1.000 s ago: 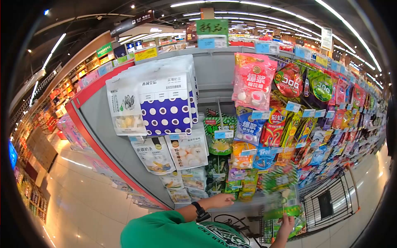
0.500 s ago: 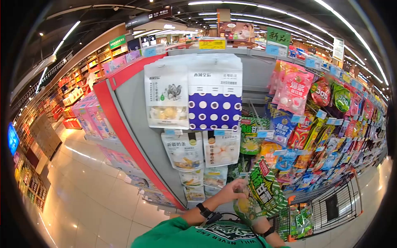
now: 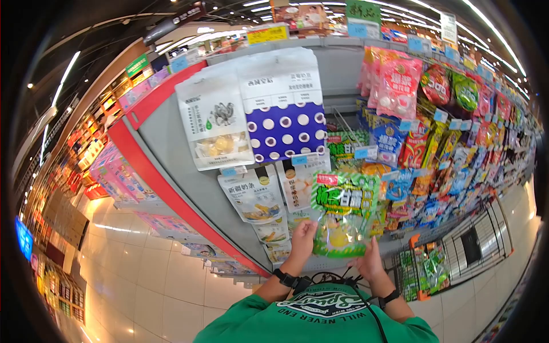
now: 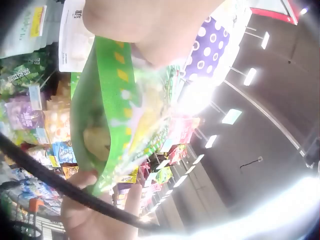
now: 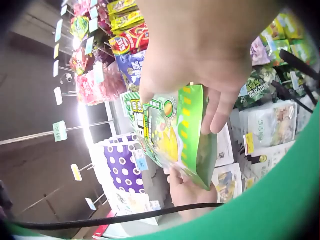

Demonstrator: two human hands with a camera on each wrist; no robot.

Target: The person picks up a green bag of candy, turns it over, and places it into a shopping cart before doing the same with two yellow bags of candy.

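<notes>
1. Fingers of the left hand (image 3: 303, 235) curl round the lower left edge of the green snack bag (image 3: 346, 212). The thumb lies on the printed front and the other fingers go behind.
2. On the other side, the right hand (image 3: 370, 260) pinches the lower right corner. The right wrist view shows the bag (image 5: 170, 130) caught between that hand's thumb and its fingertips (image 5: 220, 117), which lie close together rather than spread.
3. The bag is in mid-air at chest height, in front of the hanging display and touching none of the packets behind it.
4. It stands upright with its front towards the person. Gripping it low at both edges probably keeps the soft pouch flat and leaves the print uncovered.
5. From the left wrist view the bag (image 4: 115, 115) hangs below the left hand (image 4: 150, 25), and its clear window shows yellowish pieces inside.
6. Behind it hang a purple dotted pouch (image 3: 283, 123) and a white pouch (image 3: 214, 123), each on a peg so that its face looks outward, above blue price tags (image 3: 366, 152).
7. A pink sweet bag (image 3: 397, 80) hangs further right.
8. Down to the right stands a wire trolley (image 3: 480, 240), with an orange-rimmed basket (image 3: 413, 268) of green packets beside it.
9. A black watch (image 3: 286, 279) sits on the left wrist, above a green shirt (image 3: 257, 326).
</notes>
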